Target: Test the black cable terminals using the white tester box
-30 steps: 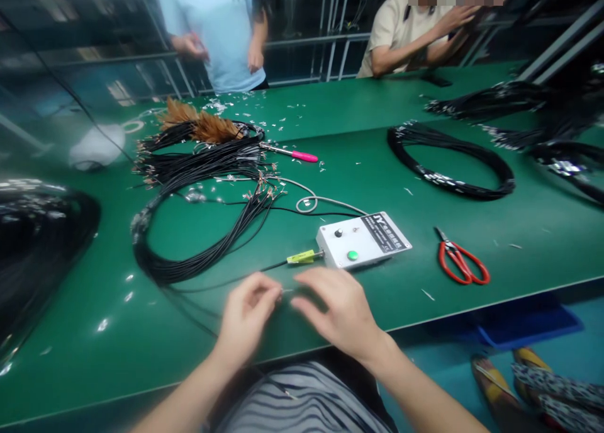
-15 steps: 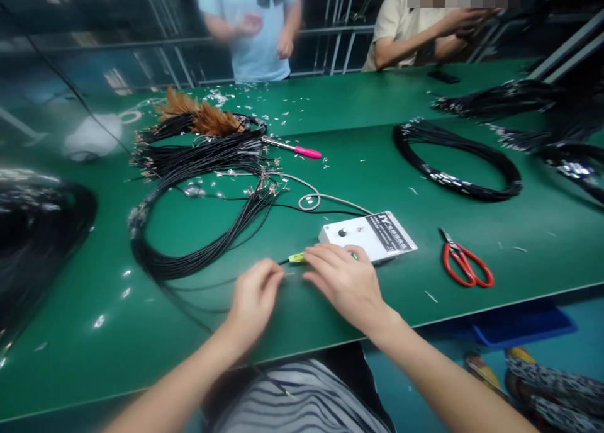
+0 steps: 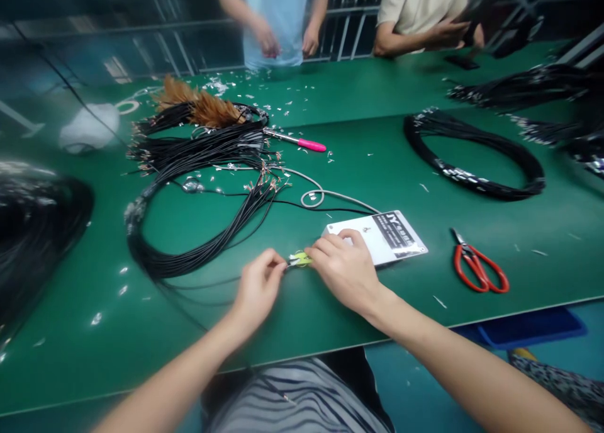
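Note:
My left hand (image 3: 258, 289) pinches a black cable (image 3: 289, 264) near its end, thumb and forefinger together. Just right of those fingertips is a small yellow-green clip (image 3: 299, 258), with its pale jaws toward the cable end. Whether the jaws grip the wires is too small to tell. My right hand (image 3: 346, 272) is closed over the clip's right end, its fingers covering part of a white control box (image 3: 377, 244) with a black label. Left of my hands lies a coiled bundle of black cables (image 3: 189, 270), its stripped copper ends pointing toward the box.
Red-handled snips (image 3: 479, 269) lie right of the box. A second cable coil (image 3: 472, 181) sits farther right. A pink-handled rod (image 3: 311, 145), brown feathery material (image 3: 201, 106) and more cables lie behind. Wire scraps dot the green table (image 3: 377, 313). Two people stand across it.
My right hand has curled more tightly over the clip, whose pale jaws now show. The view has shifted slightly. The person in blue across the table has lowered their hands.

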